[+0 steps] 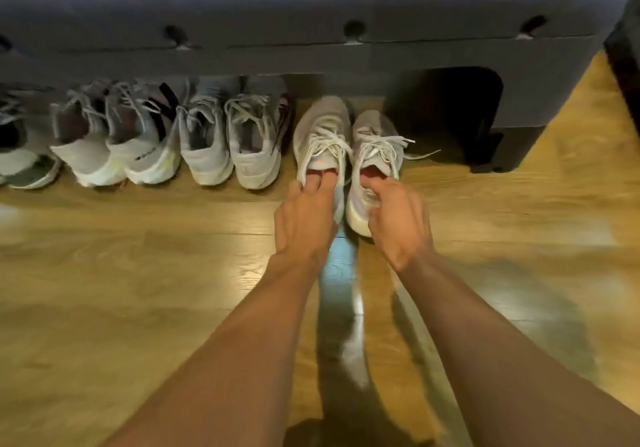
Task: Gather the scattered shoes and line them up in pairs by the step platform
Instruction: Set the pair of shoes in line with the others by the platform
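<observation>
Placing step: your left hand (304,220) and right hand (398,228) grip the pale pair (323,128) at 12 o'clock; next, level heels with the row (204,149).

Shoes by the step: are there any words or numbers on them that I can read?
Black print on the heel of a white sneaker: too blurred to read.
Pink mark on the tongue of the left grey shoe, held by the left hand: blurred, no letters.
Nothing else written shows.

A glossy, honey-coloured wood-plank floor (121,291) spreads out underfoot, catching a pale bluish glare (341,259) near the middle. At the far right edge stands a dark object (623,62), too cropped to identify.
</observation>
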`<state>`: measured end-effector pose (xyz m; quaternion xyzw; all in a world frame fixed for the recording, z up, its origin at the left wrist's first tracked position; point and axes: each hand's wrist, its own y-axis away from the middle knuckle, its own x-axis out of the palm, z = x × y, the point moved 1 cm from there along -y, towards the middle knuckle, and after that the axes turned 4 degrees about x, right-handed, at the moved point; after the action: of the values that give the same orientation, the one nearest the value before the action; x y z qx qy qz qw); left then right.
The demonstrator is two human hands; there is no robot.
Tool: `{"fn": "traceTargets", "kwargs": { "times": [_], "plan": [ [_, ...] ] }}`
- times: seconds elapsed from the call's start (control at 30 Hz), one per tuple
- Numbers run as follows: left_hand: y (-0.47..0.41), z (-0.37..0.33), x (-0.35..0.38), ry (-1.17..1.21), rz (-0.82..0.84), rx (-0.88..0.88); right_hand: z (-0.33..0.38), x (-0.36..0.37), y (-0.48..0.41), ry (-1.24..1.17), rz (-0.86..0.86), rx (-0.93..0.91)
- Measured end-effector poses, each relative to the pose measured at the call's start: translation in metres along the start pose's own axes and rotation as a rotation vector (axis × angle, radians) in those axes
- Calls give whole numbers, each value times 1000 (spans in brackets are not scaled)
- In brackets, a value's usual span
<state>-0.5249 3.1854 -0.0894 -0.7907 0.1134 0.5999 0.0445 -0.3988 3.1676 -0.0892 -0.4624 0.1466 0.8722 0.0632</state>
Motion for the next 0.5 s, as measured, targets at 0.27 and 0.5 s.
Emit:
{"fn": "traceTargets", "kwargs": {
  "times": [0.27,0.5],
  "plan": [
    [-71,18,24,-46,-69,50,-5,30,-62,-12,-52,-106],
    [-85,12,33,-24,-41,26,-9,29,-82,45,-149,-92]
  ]
}}
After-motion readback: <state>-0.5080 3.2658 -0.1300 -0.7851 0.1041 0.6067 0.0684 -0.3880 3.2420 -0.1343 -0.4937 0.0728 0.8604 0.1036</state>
